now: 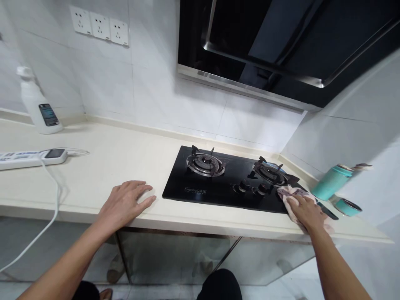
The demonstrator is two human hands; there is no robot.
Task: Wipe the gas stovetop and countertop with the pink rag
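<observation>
My right hand (304, 209) presses a pinkish cloth (289, 193) onto the front right corner of a black glass gas stove (225, 191). Part of the cloth is hidden under the palm and fingers. My left hand (129, 202) rests on the cream countertop (109, 158), left of the stove, with its fingers apart and nothing in it. The stove has two burners, a left burner (206, 163) and a right burner (271, 173). Two control knobs (250, 188) sit between them, near the front.
A teal bottle (333, 182) and a teal cup-like lid (348, 207) stand right of the stove. At the left are a white spray bottle (40, 106) and a power strip (34, 158) with a hanging white cable (57, 200). A black range hood (265, 46) juts out above.
</observation>
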